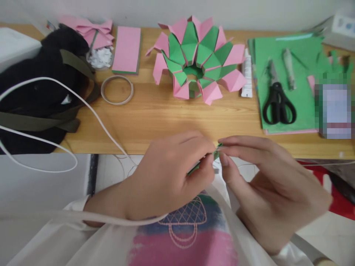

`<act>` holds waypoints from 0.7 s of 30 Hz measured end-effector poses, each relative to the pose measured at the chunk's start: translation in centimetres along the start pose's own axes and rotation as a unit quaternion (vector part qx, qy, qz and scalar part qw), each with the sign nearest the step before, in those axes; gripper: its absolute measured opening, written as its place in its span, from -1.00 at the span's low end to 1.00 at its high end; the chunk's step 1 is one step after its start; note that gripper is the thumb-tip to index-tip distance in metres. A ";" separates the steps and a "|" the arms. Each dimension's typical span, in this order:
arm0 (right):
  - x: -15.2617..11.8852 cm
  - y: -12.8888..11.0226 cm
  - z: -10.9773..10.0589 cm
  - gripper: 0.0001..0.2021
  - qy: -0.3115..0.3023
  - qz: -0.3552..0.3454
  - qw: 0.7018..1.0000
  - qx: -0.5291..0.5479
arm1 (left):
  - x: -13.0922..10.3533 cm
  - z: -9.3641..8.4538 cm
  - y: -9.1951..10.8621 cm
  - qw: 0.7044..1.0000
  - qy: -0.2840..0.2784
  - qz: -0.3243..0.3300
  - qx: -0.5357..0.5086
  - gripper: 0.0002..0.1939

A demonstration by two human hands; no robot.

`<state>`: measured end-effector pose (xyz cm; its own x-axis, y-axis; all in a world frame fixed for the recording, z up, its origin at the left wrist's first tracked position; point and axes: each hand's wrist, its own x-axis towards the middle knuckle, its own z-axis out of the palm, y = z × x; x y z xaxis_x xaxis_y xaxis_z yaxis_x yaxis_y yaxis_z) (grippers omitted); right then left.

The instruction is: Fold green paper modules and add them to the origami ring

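Note:
Just off the table's front edge, my left hand (177,173) pinches a small green paper piece (217,152), which also shows below its thumb. Facing it, my right hand (266,177) has its thumb and fingertips closed on the other end of that piece. Most of the paper is hidden by my fingers. Beyond my hands, a ring-shaped ornament (205,51) of folded green and pink paper stands on the wooden table (177,118). A white tube (246,77) lies at its right side.
Black scissors (277,99) lie on green sheets (302,114) at right. Left are a tape roll (117,102), pink paper stack (127,50), pink bow (95,29) and black bag (30,88). A white cable (97,116) loops toward my left arm.

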<state>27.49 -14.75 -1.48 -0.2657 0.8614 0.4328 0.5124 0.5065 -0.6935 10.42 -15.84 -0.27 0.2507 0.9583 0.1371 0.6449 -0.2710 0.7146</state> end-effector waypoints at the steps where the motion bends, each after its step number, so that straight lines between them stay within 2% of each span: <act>1: 0.1 0.0 0.0 -0.74 0.001 0.002 1.000 -0.003 | 0.1 -0.1 0.0 1.000 -0.002 -0.004 0.000 -0.87; 7: 1.1 0.3 0.4 -0.72 -0.002 0.024 1.000 0.008 | 1.2 -0.7 -0.3 1.000 -0.016 -0.004 -0.004 -0.84; 16: 4.1 1.4 0.5 -0.71 -0.030 0.048 0.997 0.061 | 3.9 -2.0 -1.2 0.998 -0.035 -0.032 -0.050 -0.84; 21: 5.2 1.9 0.5 -0.77 -0.042 0.074 0.992 0.089 | 5.1 -2.5 -1.9 0.995 -0.043 -0.023 -0.088 -0.85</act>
<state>26.72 -9.26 -0.83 -0.2692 0.9229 0.2753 0.4007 0.3672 -0.8394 8.66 -10.23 0.74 0.2903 0.9557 0.0478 0.5229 -0.2003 0.8285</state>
